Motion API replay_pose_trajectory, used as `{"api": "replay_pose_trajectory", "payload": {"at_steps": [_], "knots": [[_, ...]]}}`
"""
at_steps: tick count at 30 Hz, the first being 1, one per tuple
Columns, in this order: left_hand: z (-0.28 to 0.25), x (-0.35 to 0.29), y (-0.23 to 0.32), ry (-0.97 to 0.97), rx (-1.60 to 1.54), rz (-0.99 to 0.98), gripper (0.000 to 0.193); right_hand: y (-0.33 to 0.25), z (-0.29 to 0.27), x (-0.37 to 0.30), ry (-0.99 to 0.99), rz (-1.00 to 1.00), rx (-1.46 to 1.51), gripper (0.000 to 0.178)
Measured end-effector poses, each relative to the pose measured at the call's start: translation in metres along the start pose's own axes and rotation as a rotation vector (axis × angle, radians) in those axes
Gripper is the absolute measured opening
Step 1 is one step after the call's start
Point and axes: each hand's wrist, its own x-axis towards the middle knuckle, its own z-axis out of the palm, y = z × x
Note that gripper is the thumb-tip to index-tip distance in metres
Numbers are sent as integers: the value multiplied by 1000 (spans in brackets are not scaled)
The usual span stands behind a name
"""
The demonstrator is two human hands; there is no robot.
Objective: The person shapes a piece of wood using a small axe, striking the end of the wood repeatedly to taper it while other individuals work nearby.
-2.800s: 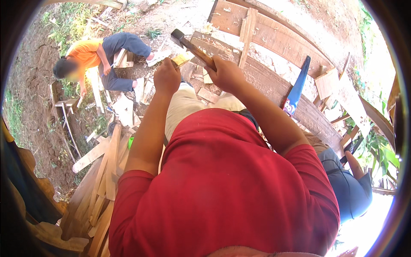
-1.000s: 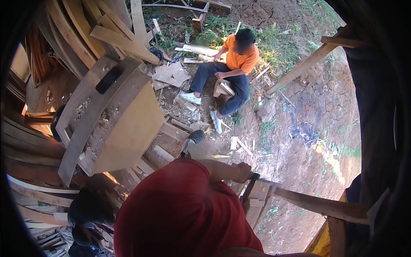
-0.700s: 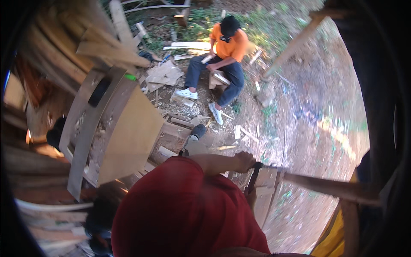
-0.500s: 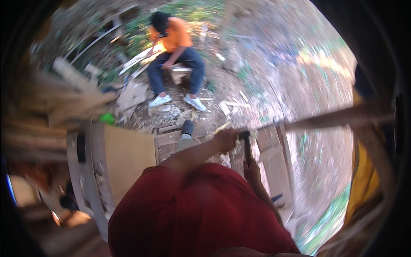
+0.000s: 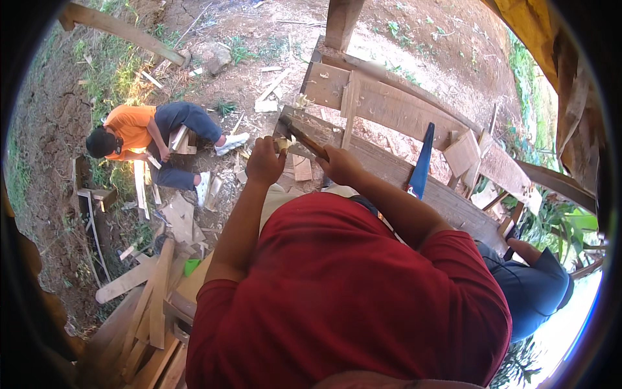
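Observation:
My left hand (image 5: 265, 163) is closed near the left end of the wooden bench (image 5: 382, 163). At its fingertips is a small pale piece (image 5: 282, 144), which looks like wood, mostly hidden by the fingers. My right hand (image 5: 343, 166) is wrapped round the wooden handle of a hammer (image 5: 310, 144). The dark hammer head points up and left, just beyond the pale piece; whether they touch I cannot tell. A handsaw with a blue blade (image 5: 423, 159) lies across the bench to the right of my right hand.
At left, a person in an orange shirt (image 5: 133, 131) sits holding a strip of wood, among scattered offcuts. Someone in dark clothes (image 5: 528, 295) is close on my right. A wooden block (image 5: 462, 152) sits on the bench's right part. Boards (image 5: 159, 298) are piled at lower left.
My view has swung right, so the person in orange now appears farther left. The bench and saw show more fully. The hammer stays in my right hand, its head beside my left hand.

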Motion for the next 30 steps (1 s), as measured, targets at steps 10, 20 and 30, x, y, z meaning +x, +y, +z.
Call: {"api": "replay_pose_trajectory", "payload": {"at_steps": [10,20,30], "knots": [[-7,4,14,-33,191,-23,43,-8,11,-5,27,51,46,33],[-1,9,16,-8,247,-30,43,4,21,1,47,100,83,33],[-9,10,14,-98,223,-147,42,6,28,7,77,53,85,33]]}}
